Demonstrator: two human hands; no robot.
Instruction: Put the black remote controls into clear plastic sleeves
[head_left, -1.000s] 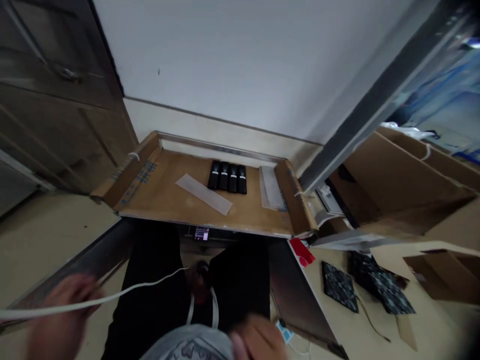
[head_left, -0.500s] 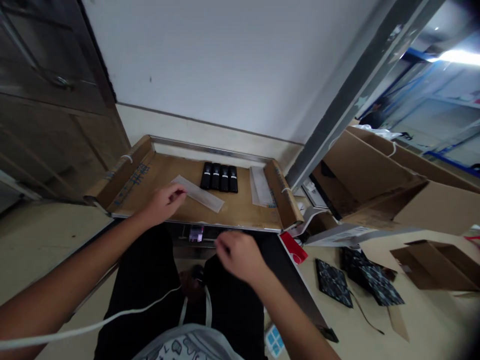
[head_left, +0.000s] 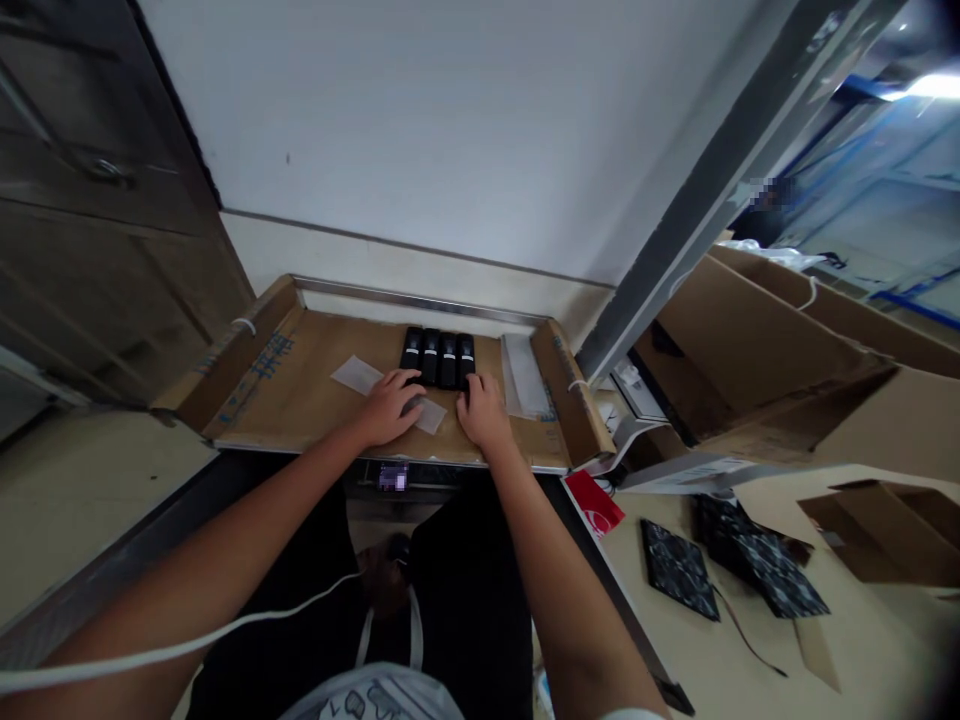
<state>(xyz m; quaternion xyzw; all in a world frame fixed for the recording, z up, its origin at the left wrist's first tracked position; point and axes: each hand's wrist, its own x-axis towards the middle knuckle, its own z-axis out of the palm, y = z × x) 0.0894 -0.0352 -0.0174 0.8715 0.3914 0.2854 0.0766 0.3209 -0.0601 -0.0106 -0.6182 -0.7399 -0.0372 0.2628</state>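
1. The four black devices (head_left: 448,362) lie side by side in a row on the cardboard (head_left: 300,395) lining the bench (head_left: 420,299), near its back edge.
2. The left hand (head_left: 390,408) lies over a pale strip (head_left: 354,375), fingers bent and loosely spread, tips at the near end of the row's left half. Whether they grip or merely touch, I cannot tell.
3. The right hand (head_left: 484,412) is at the near end of the rightmost device, fingers half curled; I cannot tell whether they pinch it.
4. To handle the row well, I would press lightly and evenly from both sides, so the devices remain parallel.
5. The strip looks thin; a dragging palm could crease or shift it, so lift the left wrist slightly.
6. Mind the white cable (head_left: 277,613) crossing the left forearm; it might snag.
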